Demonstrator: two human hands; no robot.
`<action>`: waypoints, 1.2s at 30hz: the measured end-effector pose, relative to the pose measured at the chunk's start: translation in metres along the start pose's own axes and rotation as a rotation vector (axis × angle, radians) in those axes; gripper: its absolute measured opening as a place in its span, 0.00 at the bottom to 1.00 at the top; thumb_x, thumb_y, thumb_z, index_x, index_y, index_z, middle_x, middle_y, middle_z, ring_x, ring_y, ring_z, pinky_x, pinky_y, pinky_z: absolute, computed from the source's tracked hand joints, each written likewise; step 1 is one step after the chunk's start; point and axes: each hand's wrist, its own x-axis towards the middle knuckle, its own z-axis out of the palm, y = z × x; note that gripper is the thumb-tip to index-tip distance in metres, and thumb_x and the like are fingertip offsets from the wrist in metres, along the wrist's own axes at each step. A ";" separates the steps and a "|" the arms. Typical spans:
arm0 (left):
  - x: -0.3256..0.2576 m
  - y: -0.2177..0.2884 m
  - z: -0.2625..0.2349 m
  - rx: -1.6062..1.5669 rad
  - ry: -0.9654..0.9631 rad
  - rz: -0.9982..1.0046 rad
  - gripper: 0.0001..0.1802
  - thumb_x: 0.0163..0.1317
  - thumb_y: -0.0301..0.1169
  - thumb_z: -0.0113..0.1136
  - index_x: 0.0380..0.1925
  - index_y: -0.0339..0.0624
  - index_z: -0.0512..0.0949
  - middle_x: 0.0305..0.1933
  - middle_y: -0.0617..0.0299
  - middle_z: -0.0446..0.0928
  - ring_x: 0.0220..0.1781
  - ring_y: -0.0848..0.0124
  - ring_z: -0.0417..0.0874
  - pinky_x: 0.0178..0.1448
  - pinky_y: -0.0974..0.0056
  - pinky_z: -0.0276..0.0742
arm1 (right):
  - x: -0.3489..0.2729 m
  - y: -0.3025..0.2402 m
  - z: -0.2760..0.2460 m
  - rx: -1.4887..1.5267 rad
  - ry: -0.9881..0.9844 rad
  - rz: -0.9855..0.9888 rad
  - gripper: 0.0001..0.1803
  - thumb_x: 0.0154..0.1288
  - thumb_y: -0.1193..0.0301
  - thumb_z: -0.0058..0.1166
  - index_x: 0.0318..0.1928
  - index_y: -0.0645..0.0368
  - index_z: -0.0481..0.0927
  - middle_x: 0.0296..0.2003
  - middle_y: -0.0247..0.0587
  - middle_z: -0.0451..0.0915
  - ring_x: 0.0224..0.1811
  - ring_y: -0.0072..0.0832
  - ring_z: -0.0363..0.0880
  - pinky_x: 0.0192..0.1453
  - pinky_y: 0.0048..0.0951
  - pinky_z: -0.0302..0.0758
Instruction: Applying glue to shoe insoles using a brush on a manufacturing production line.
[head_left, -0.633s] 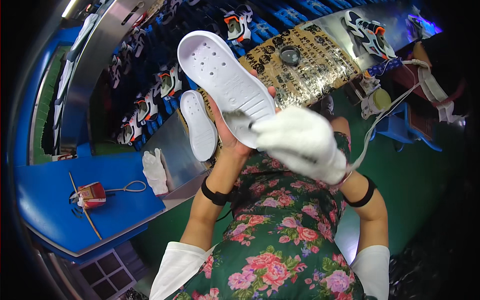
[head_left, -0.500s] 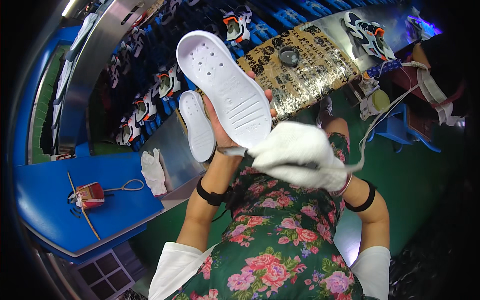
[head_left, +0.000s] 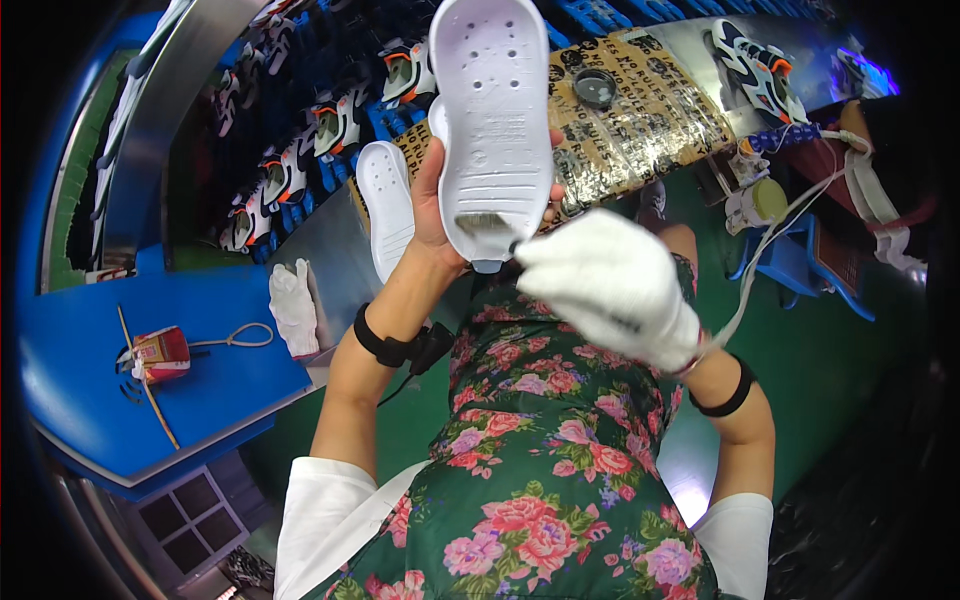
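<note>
My bare left hand [head_left: 432,205] holds a white shoe sole [head_left: 492,110] up in front of me, its inner face with small holes and ridges turned toward me. My right hand [head_left: 610,285] wears a white glove and pinches a small brush [head_left: 487,224]. The bristles touch the heel end of the sole. A second white sole [head_left: 388,205] lies on the metal bench just left of my left wrist.
A spare white glove [head_left: 293,305] lies at the edge of the blue table [head_left: 90,400], near a small red carton [head_left: 160,352] with a stick and a cord loop. Sneakers [head_left: 290,170] line a rack behind. A paper-covered board [head_left: 640,120] carries a round tin [head_left: 597,88]. A blue stool [head_left: 800,270] stands right.
My left hand has lifted the sole higher and stood it more upright. My gloved right hand has slid down to the sole's heel end with the brush.
</note>
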 end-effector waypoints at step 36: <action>0.014 0.006 -0.011 0.069 -0.080 -0.082 0.44 0.69 0.60 0.46 0.74 0.41 0.57 0.72 0.35 0.63 0.60 0.39 0.78 0.63 0.43 0.78 | -0.011 -0.013 0.003 0.779 0.335 0.752 0.07 0.57 0.82 0.64 0.37 0.67 0.87 0.43 0.47 0.87 0.44 0.29 0.86 0.50 0.28 0.81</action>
